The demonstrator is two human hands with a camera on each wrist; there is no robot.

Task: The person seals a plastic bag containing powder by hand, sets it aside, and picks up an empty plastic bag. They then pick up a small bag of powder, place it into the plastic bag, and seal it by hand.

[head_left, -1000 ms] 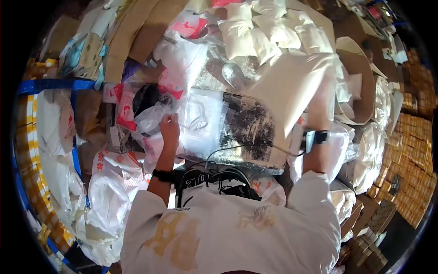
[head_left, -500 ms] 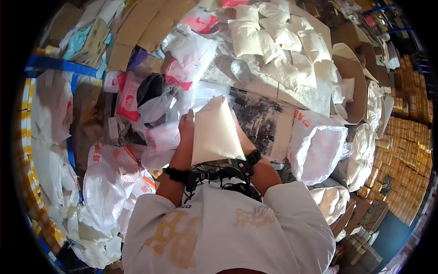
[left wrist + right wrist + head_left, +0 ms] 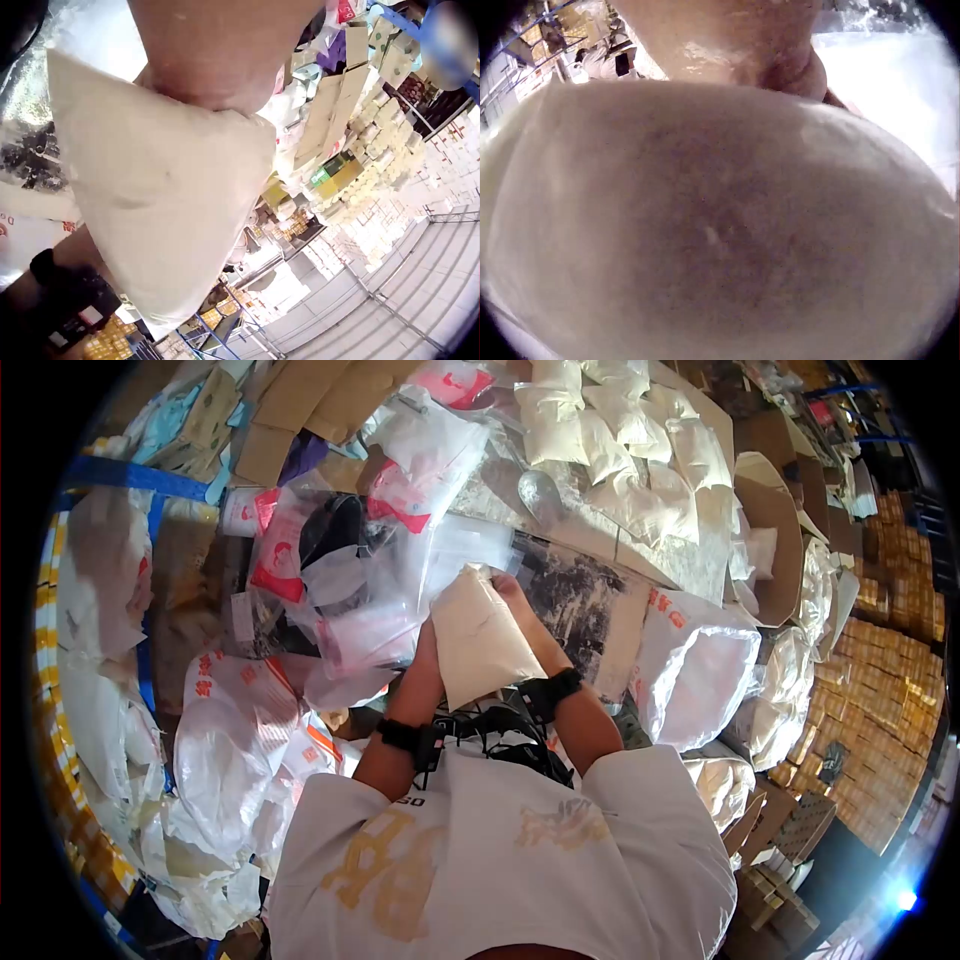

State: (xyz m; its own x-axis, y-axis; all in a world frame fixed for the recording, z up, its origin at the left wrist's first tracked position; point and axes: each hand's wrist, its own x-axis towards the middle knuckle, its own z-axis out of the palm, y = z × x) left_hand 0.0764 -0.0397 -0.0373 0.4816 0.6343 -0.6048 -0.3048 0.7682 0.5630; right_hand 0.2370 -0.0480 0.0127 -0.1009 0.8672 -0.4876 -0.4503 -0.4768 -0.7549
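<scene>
A plump clear bag of cream-coloured powder (image 3: pixel 483 635) is held up before the chest, tilted, between both hands. My right hand (image 3: pixel 508 592) grips its upper right edge. Along the bag's left side is my left hand (image 3: pixel 430 640), its fingers mostly hidden behind the bag. The left wrist view shows that hand (image 3: pixel 217 71) against the bag's edge, with the bag's broad face (image 3: pixel 165 187) below it. In the right wrist view the bag (image 3: pixel 720 225) fills most of the picture, and only part of the right hand (image 3: pixel 727 49) shows above it.
Several filled powder bags (image 3: pixel 625 445) lie at the back right beside a metal scoop (image 3: pixel 540 498). Flat clear bags (image 3: pixel 465 550) lie behind the hands. An open white sack (image 3: pixel 695 670) stands at right, pink-printed plastic bags (image 3: pixel 280 555) at left, an open carton (image 3: pixel 768 540) farther right.
My right hand has swung in from the right with the powder bag to the chest. My left hand has left the clear plastic at left and joined it. Since then the bag has tilted slightly.
</scene>
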